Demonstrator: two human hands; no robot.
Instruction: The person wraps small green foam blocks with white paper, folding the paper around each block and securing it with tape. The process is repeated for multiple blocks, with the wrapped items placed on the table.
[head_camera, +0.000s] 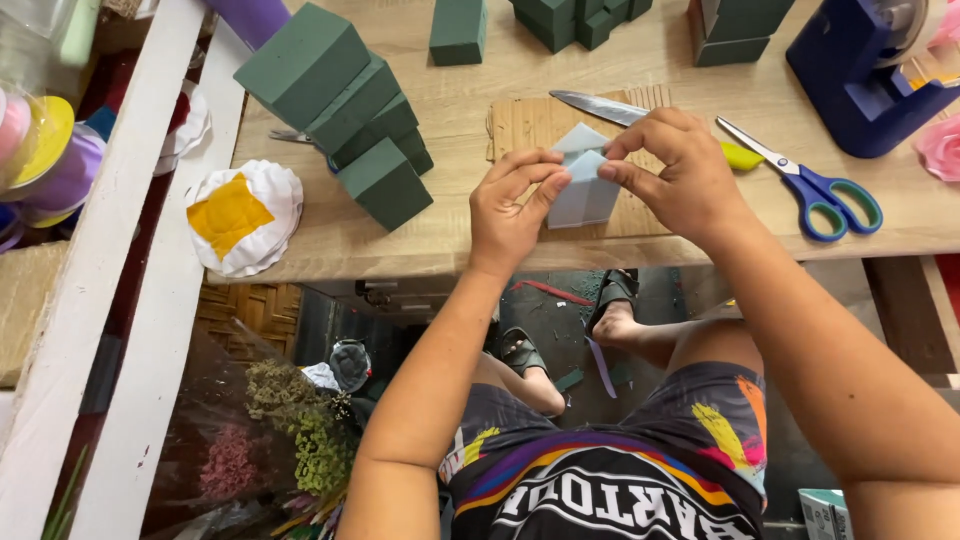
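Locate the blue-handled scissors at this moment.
In the head view, the scissors lie open on the wooden table, right of the person's right hand, just below the blue tape dispenser.

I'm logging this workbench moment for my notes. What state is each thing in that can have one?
Pale blue wrapped block: held up off the cardboard by both hands.
Left hand: pinching the wrap.
Right hand: pinching the wrap's top fold.
Scissors: lying shut.
Knife: lying flat, blade bare.
Green foam bricks: stacked, leaning.
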